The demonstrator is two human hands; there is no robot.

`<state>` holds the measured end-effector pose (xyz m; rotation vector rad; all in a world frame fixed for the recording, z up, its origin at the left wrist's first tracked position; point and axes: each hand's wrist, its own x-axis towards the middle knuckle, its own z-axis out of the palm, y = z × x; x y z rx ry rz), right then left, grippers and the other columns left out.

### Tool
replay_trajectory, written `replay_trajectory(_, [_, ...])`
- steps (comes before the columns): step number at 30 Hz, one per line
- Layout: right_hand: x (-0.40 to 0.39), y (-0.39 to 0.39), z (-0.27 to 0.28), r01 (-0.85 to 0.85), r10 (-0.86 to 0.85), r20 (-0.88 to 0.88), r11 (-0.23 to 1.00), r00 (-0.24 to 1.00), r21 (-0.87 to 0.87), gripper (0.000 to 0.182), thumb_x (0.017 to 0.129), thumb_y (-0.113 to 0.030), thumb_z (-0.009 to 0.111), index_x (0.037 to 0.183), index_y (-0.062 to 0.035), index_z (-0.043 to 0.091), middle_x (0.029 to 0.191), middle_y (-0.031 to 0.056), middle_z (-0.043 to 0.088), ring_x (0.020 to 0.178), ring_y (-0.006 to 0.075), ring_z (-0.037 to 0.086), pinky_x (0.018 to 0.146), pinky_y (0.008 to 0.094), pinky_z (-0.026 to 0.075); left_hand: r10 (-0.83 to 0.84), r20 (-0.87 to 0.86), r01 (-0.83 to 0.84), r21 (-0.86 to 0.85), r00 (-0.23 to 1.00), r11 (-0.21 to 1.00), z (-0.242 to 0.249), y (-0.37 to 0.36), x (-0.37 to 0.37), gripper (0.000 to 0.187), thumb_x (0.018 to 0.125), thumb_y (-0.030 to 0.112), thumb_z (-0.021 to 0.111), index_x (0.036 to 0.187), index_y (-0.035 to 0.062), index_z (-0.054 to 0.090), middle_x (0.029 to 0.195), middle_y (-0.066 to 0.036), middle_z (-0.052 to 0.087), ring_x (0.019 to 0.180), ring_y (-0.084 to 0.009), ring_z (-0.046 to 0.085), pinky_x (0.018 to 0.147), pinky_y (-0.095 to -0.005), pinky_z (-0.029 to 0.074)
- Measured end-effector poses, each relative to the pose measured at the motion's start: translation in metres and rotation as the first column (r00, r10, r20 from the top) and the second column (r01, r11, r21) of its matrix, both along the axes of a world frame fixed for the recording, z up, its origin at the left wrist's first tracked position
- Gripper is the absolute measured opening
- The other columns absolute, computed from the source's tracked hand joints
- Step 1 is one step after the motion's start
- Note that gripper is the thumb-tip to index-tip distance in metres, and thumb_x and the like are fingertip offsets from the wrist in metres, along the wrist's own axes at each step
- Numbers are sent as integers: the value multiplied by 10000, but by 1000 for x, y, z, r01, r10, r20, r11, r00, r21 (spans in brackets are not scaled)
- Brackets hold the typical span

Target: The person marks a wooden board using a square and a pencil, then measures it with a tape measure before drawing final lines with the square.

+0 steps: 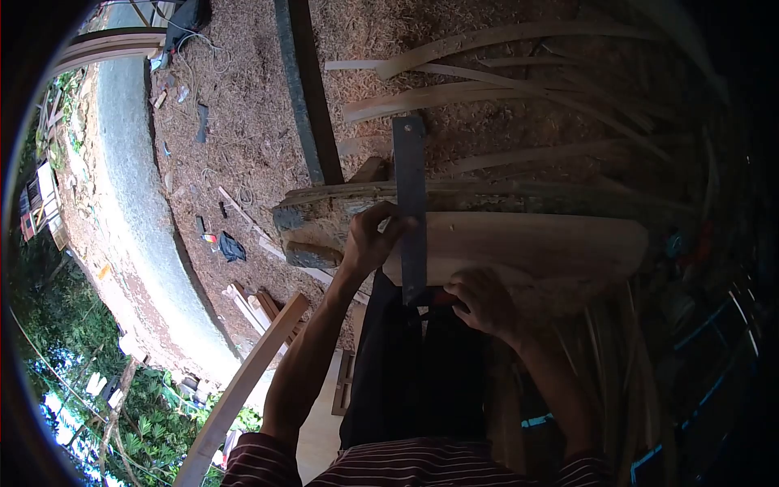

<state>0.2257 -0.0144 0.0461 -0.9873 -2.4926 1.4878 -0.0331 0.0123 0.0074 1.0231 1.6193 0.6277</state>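
Note:
A try square [411,174] with a flat dark metal blade lies across a wide, pale wooden board [535,243]. Its blade has a hole near the far end, which reaches past the board and over a rough log [357,196]. My left hand [377,235] is closed at the blade's left edge, thumb and fingers pinched together. Lower down, my right hand [484,302] is closed round the dark, reddish handle at the near end, so most of the handle is hidden. The board's near left corner is close to my dark trousers [414,381].
Wood shavings [243,105] cover the ground. Long thin strips [462,93] lie beyond the log, and a dark beam [304,97] runs away from it. A plank [243,390] slants at my left. A concrete strip [134,162] and greenery [73,333] lie farther left.

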Motion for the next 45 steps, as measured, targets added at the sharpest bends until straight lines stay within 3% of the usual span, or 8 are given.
replay_trajectory(2, [-1, 0, 0, 6, -6, 0, 1000, 1000, 3, 481, 674, -72, 789, 1073, -92, 522, 1077, 52, 539, 1037, 247, 545, 903, 407, 424, -21, 19, 23, -74, 1000, 997, 2, 1, -1, 249, 846, 221, 709, 896, -19, 670, 805, -97, 676, 768, -109, 605, 706, -295, 478])
replay_trajectory(12, [0, 0, 0, 4, -3, 26, 1000, 1000, -15, 457, 676, -84, 783, 1061, -108, 537, 1099, 51, 542, 1049, 252, 545, 918, 415, 424, 0, 48, 3, -59, 999, 998, 1, 1, 0, 222, 845, 202, 712, 879, -12, 664, 793, -85, 666, 759, -104, 597, 698, -298, 475])
replay_trajectory(14, [0, -2, -1, 5, -4, 22, 1000, 1000, -24, 475, 676, -86, 787, 1075, -106, 531, 1105, 52, 542, 1055, 254, 543, 920, 415, 423, 23, 43, -23, -9, 999, 1000, -2, 0, 1, 227, 825, 208, 728, 863, -7, 667, 725, -85, 651, 679, -99, 588, 623, -297, 472])
replay_trajectory(33, [9, -4, 8, 37, -36, 95, 999, 995, -9, 540, 728, -98, 769, 1176, -94, 468, 1173, 96, 484, 1086, 293, 535, 924, 418, 477, 35, 8, -36, 91, 999, 995, 1, -1, 6, 256, 844, 224, 697, 813, -13, 606, 653, -101, 597, 609, -119, 567, 558, -318, 449])
replay_trajectory(36, [6, -2, 9, 49, -44, 101, 998, 994, -50, 604, 730, -114, 776, 1242, -97, 456, 1174, 99, 484, 1083, 294, 537, 923, 424, 478, 27, 17, -26, -35, 999, 999, 2, 0, 5, 256, 855, 231, 688, 864, -18, 630, 808, -126, 661, 785, -137, 622, 714, -319, 482])
replay_trajectory(39, [-8, 0, 19, 38, -31, 197, 999, 980, -31, 750, 729, -161, 788, 1364, -117, 392, 1183, 105, 481, 1086, 285, 530, 936, 430, 467, 13, -15, -15, -74, 1000, 997, 1, -2, 5, 252, 856, 222, 683, 862, -25, 629, 793, -128, 661, 762, -132, 621, 691, -320, 484])
replay_trajectory(41, [-22, 4, 26, -29, 13, 249, 998, 969, 60, 874, 731, -219, 792, 1451, -151, 302, 1167, 100, 474, 1072, 270, 523, 941, 433, 461, 86, 17, -87, 41, 996, 995, -8, -5, 9, 274, 839, 226, 695, 780, -14, 578, 633, -92, 584, 610, -109, 560, 553, -320, 446])
replay_trajectory(45, [-36, 6, 24, -5, -13, 272, 998, 962, 64, 913, 715, -242, 802, 1464, -175, 283, 1140, 86, 464, 1049, 255, 519, 935, 428, 461, 92, 42, -92, 11, 995, 996, -6, -4, 8, 272, 838, 219, 696, 780, -16, 572, 633, -98, 584, 612, -112, 563, 556, -321, 448])
